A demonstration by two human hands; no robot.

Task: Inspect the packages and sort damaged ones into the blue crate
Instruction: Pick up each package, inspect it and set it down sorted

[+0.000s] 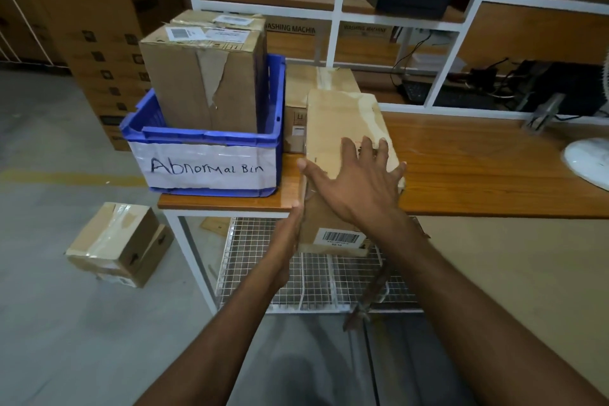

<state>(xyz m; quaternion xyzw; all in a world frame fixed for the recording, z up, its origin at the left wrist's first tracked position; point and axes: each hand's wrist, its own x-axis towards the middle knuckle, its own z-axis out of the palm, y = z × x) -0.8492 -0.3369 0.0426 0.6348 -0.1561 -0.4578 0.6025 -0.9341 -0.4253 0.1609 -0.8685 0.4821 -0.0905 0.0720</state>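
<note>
The box is pressed, not gripped: right hand flat on top, left hand flat at its side. Poking off the bench, it could be dropped.

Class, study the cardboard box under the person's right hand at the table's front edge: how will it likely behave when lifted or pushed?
The box probably stays stiff: its faces look flat, edges straight. It may tip forward, since its front seems to hang past the table edge. Glossy tape on top could let the flat right hand slide.
</note>
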